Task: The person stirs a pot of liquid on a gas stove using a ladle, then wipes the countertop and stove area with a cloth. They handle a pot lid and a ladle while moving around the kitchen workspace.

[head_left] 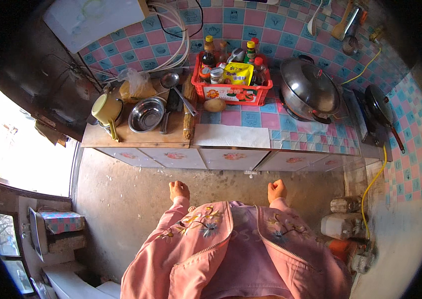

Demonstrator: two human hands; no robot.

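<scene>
My left hand hangs over the floor before the counter, fingers curled, with nothing seen in it. Level with it, my right hand is closed in a loose fist and holds nothing visible. Both are apart from the counter. Nearest ahead, a white paper sheet lies along the counter's front edge. Behind it are a potato and a red plastic basket of sauce bottles and seasonings. To the left, a steel bowl, a ladle, a cleaver and a straw brush rest on a wooden board.
A lidded wok sits on the right of the counter. A frying pan leans beyond it. A yellow hose runs down to a gas cylinder. A yellow-green pot stands far left, by a bright doorway.
</scene>
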